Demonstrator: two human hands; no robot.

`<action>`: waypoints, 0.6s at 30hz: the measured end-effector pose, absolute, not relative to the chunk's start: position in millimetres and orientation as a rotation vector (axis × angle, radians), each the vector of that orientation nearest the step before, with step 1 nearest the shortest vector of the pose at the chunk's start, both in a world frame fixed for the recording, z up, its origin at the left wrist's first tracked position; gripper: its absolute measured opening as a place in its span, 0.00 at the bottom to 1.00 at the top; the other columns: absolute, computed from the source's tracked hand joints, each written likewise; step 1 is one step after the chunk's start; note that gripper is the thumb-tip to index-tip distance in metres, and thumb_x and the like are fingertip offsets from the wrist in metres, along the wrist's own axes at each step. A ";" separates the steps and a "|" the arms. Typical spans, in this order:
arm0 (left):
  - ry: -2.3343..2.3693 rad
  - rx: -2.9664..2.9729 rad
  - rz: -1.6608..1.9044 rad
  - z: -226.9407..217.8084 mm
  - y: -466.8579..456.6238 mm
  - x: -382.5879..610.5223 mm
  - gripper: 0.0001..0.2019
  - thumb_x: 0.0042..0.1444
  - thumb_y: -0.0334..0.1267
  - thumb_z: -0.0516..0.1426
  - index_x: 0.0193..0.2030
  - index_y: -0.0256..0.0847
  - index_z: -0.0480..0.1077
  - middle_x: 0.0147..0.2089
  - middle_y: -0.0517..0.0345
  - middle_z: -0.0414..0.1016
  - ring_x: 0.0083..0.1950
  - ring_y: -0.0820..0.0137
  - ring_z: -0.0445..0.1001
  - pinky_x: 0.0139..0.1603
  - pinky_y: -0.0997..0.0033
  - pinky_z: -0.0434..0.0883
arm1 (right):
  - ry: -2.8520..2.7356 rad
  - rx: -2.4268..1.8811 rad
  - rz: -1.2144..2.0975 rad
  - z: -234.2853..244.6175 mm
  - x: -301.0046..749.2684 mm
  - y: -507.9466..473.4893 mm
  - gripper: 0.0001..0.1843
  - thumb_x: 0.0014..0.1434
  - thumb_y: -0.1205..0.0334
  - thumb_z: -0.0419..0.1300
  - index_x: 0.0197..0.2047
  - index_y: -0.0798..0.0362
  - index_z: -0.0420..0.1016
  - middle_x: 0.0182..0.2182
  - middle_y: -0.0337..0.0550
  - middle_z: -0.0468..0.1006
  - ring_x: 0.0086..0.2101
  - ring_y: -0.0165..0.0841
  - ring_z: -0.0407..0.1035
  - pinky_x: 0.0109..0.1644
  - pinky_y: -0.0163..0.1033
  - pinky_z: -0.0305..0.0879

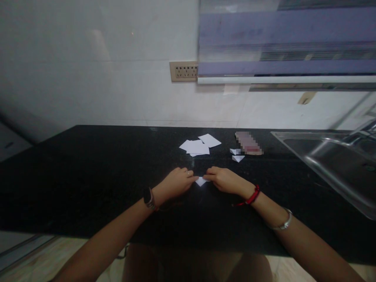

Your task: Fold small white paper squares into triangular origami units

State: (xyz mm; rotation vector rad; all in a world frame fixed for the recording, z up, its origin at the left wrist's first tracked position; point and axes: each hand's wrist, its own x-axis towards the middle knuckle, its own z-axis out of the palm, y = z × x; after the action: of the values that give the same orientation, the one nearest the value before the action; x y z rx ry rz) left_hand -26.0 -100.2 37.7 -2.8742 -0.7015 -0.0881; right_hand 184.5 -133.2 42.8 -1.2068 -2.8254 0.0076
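A small folded white paper piece (201, 181) lies on the black countertop (88, 176) between my hands. My left hand (176, 182), with a watch on the wrist, pinches its left edge with curled fingers. My right hand (225, 180), wearing a red cord and a silver bangle, presses its right edge with closed fingers. Behind them lies a loose stack of white paper squares (198, 145). Two small folded paper pieces (237, 155) rest to the right of that stack.
A blurred pinkish rectangular object (248, 143) lies near the folded pieces. A steel sink (331, 160) is set into the counter at right. A wall socket (183, 71) and a window blind (286, 43) are on the wall behind.
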 end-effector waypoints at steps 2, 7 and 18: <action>-0.705 -2.865 -0.095 35.4 -100.4 -25.6 0.13 0.54 0.33 0.49 0.46 0.45 0.63 0.36 0.56 0.67 0.36 0.69 0.64 0.32 0.71 0.59 | -2.831 -1.192 0.025 44.1 188.0 -133.1 0.19 0.50 0.74 0.48 0.45 0.54 0.69 0.36 0.46 0.69 0.38 0.32 0.63 0.41 0.36 0.59; -0.732 -2.859 -0.100 32.5 -99.9 -24.9 0.14 0.53 0.32 0.49 0.47 0.46 0.63 0.38 0.56 0.66 0.37 0.68 0.64 0.32 0.70 0.60 | -2.833 -1.184 0.045 46.2 197.0 -133.1 0.18 0.50 0.73 0.49 0.42 0.55 0.71 0.36 0.46 0.71 0.39 0.33 0.64 0.42 0.37 0.59; -0.752 -2.889 -0.084 37.3 -100.6 -26.1 0.15 0.52 0.30 0.48 0.47 0.46 0.64 0.38 0.56 0.66 0.37 0.68 0.63 0.33 0.70 0.62 | -2.719 -1.246 -0.014 44.4 195.0 -133.6 0.15 0.53 0.71 0.47 0.42 0.57 0.70 0.37 0.47 0.70 0.38 0.32 0.64 0.41 0.36 0.60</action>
State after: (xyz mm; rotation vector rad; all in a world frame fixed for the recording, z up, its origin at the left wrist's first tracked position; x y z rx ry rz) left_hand -26.1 -100.6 37.3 -2.8891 -0.7517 -0.0842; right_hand 195.0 -133.6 44.4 -1.2464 -2.7188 -0.0142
